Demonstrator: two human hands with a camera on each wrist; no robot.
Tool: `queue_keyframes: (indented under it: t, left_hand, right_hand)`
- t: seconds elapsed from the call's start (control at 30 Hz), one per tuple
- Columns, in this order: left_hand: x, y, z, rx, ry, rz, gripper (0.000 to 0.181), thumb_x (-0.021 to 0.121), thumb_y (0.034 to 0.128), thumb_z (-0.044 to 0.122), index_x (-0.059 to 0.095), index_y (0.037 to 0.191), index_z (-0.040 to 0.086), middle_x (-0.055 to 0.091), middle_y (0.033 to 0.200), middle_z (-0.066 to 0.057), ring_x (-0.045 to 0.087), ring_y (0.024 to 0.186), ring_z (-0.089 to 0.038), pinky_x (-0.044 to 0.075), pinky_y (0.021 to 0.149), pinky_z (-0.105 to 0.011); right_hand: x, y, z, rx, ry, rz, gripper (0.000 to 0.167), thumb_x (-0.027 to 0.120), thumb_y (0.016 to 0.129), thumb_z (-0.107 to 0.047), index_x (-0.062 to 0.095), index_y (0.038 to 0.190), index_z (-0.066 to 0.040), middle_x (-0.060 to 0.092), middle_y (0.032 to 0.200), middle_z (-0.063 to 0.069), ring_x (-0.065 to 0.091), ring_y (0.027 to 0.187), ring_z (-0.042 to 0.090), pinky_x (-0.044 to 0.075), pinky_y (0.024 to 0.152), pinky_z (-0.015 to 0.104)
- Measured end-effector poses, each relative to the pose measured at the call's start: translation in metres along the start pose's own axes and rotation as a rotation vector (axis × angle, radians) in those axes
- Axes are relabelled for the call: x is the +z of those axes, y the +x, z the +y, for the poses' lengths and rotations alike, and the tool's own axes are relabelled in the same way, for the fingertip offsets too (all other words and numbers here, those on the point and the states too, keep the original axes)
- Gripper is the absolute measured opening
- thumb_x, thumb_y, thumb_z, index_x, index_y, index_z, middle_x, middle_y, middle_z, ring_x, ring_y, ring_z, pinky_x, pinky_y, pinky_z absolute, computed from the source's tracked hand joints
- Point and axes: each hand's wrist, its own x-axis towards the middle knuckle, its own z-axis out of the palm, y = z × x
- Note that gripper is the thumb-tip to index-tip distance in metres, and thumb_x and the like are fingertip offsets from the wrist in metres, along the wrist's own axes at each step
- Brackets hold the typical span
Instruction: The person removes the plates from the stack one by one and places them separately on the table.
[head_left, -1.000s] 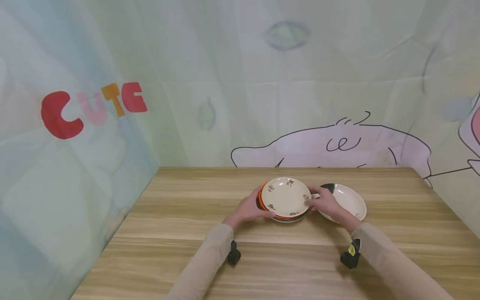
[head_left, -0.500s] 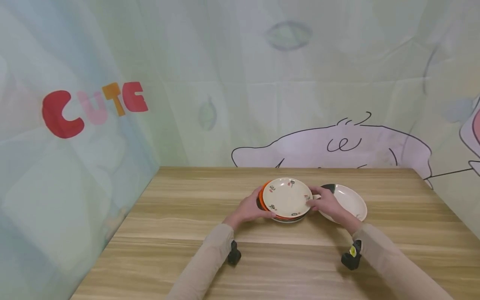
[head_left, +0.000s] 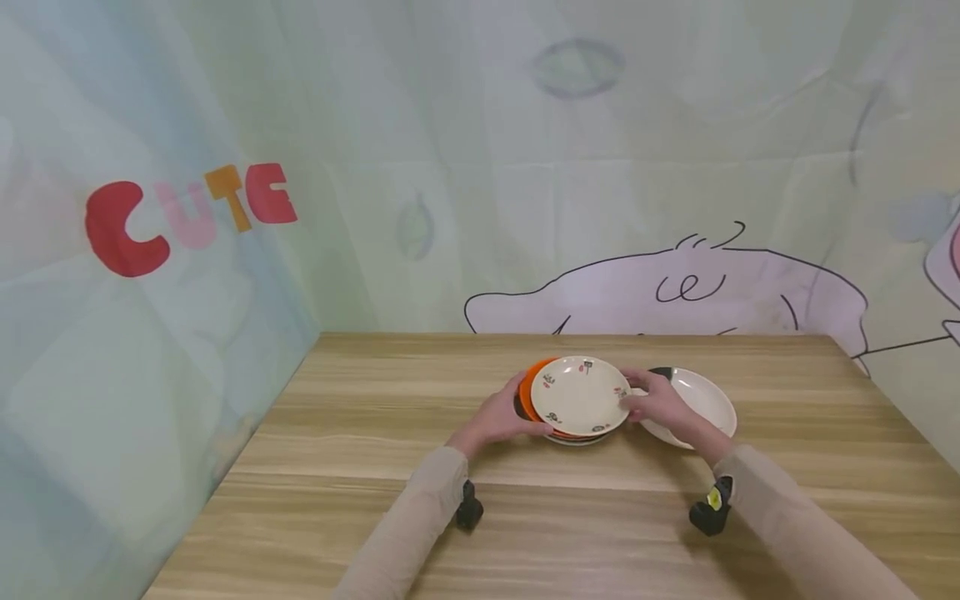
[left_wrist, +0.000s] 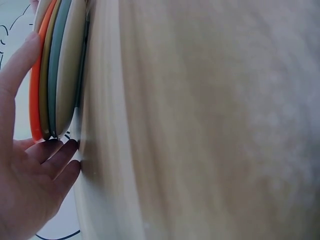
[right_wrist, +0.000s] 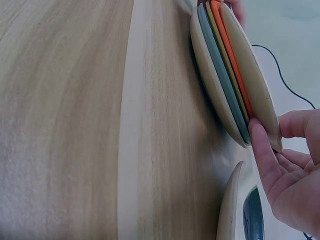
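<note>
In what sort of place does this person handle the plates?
Probably a staged recording corner: a pale green fabric backdrop with colourful CUTE letters hangs behind a brown wood-grain table, and a small black device sits at the beige left cuff.

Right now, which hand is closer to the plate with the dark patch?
Right. The right hand pinches the top plate and, in the head view, overlaps the left side of the patched plate. The left hand is farther, at the left side of the stack.

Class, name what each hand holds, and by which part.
The right hand pinches the top cream plate by its right rim; the left hand grips the stacked plates beneath at their left edges.
</note>
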Motion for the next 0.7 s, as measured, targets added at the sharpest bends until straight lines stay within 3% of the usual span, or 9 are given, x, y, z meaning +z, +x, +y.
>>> queue_keyframes:
  t: [0.7]
  left_hand:
    - [0.0021, 0.0012, -0.0006, -0.015, 0.002, 0.002, 0.107, 0.079, 0.0612, 0.049, 0.02, 0.145, 0.018, 0.035, 0.143, -0.004, 0.037, 0.126, -0.024, 0.031, 0.104, -0.043]
  right_hand:
    - [-0.0069, -0.0077, 0.0014, 0.014, 0.128, -0.012, 0.062, 0.054, 0.084, 0.001, 0.024, 0.137, 0.011, 0.032, 0.132, 0.036, 0.06, 0.07, 0.014, 0.055, 0.066, 0.026]
